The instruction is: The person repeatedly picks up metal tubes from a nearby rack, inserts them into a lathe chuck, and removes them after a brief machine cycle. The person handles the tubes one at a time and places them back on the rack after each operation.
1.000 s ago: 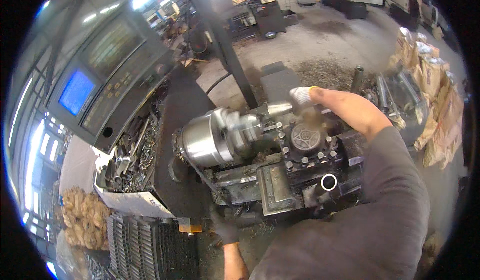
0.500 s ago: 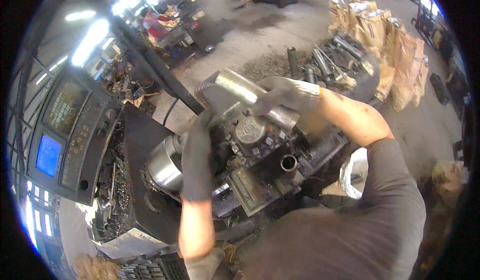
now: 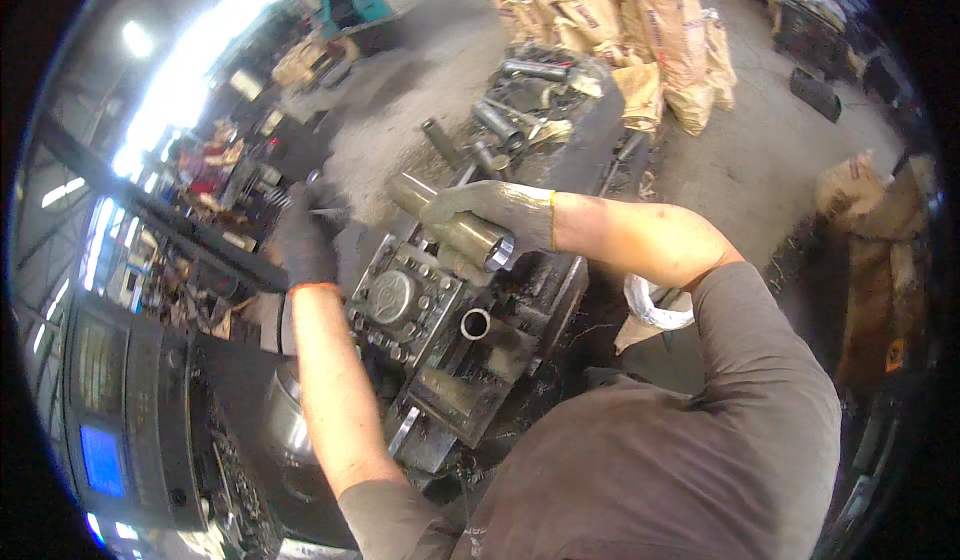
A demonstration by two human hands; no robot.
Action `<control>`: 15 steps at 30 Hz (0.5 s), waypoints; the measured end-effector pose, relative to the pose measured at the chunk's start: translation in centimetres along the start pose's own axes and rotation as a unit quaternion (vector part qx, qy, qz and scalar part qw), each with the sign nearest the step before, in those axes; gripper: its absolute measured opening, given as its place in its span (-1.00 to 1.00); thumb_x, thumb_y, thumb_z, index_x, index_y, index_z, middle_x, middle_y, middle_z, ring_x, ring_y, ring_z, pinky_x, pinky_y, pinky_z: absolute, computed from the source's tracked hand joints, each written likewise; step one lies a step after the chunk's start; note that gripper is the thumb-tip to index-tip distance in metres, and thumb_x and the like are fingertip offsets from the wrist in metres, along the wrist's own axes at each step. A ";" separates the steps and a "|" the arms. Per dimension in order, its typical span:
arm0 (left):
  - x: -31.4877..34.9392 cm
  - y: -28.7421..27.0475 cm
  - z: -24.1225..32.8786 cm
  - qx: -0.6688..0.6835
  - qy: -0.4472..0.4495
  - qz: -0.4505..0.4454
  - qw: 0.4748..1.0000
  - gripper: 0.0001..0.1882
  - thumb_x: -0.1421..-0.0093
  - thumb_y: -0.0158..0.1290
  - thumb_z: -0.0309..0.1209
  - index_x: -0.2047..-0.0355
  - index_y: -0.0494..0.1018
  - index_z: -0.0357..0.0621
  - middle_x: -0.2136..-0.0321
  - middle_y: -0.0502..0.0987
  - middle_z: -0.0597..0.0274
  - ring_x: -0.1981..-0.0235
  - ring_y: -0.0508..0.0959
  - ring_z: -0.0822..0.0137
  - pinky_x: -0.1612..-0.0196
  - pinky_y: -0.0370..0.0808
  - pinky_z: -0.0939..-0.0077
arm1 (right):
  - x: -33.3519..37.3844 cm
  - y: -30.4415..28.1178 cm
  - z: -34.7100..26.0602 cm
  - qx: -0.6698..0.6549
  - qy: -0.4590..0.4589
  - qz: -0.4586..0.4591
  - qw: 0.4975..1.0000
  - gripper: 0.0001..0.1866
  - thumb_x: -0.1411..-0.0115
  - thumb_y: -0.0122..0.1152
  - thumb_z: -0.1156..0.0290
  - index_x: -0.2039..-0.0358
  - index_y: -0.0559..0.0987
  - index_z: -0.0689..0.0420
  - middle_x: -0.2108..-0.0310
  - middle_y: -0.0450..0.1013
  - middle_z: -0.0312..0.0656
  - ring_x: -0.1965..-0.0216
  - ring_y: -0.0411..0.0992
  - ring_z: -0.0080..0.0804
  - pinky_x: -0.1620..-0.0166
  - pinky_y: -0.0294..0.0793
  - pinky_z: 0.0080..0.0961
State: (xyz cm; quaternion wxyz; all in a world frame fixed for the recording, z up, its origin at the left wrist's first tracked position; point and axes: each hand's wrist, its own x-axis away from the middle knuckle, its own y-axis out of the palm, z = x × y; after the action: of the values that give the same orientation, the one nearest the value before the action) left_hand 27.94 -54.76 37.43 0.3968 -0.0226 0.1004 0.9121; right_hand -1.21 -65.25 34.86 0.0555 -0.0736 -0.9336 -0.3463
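My right hand (image 3: 490, 207), in a grey work glove, is closed round a metal tube (image 3: 470, 232), which it holds tilted above the lathe's carriage. The tube's near end is bright and points toward me. Beyond the square tool post (image 3: 392, 295), my left hand (image 3: 308, 238) is raised in a dark glove. Its fingers look curled round a thin dark thing that I cannot make out. A hollow round holder (image 3: 475, 324) opens upward below the tube. The shiny chuck (image 3: 290, 415) is partly hidden behind my left forearm.
A control panel (image 3: 103, 460) with a lit blue screen stands at the left. Several metal tubes (image 3: 497, 125) lie on a surface beyond the lathe. Tall brown paper sacks (image 3: 675, 40) stand behind them. An open white-lined sack (image 3: 660, 305) sits at the right.
The view has swung, so the lathe sits lower and further left. My left hand has moved from beside the chuck to beyond the tool post. My right hand still holds the tube, now tilted toward me.
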 end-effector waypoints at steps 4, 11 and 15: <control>-3.2 -7.3 0.4 -0.174 0.054 0.177 0.967 -0.45 -0.40 0.05 0.07 0.06 0.62 -0.23 0.24 0.65 0.14 0.41 0.64 0.26 0.38 0.64 0.23 | 4.4 -8.3 2.4 0.061 -0.037 0.122 0.990 -0.66 -0.29 0.32 0.17 0.15 0.55 0.21 0.41 0.59 -0.09 0.50 0.60 -0.32 0.46 0.64 -0.39; -8.4 -22.5 -2.3 0.019 0.030 0.323 0.946 -0.37 -0.46 -0.03 0.11 -0.04 0.58 -0.31 0.16 0.69 0.04 0.25 0.67 0.05 0.21 0.64 0.11 | 18.3 -30.8 15.5 0.255 0.095 0.401 0.875 -0.75 -0.22 0.43 0.22 0.23 0.67 0.12 0.41 0.61 -0.19 0.48 0.57 -0.32 0.40 0.53 -0.35; -9.5 -27.2 -2.2 -0.203 0.052 0.095 0.973 -0.40 -0.41 0.04 0.04 -0.24 0.49 -0.17 -0.15 0.57 0.05 -0.14 0.54 0.02 -0.26 0.42 0.10 | 17.9 -32.5 15.7 0.731 0.082 0.414 0.535 -0.53 -0.21 0.37 0.15 -0.11 0.68 0.02 0.06 0.68 -0.12 -0.03 0.60 -0.22 -0.16 0.51 -0.32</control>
State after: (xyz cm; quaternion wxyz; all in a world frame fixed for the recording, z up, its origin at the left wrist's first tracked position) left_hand 54.14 -43.93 31.88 0.2894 -0.1403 -0.0652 0.9446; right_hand -25.31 -77.51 5.03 0.3040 -0.3572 -0.7180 0.5143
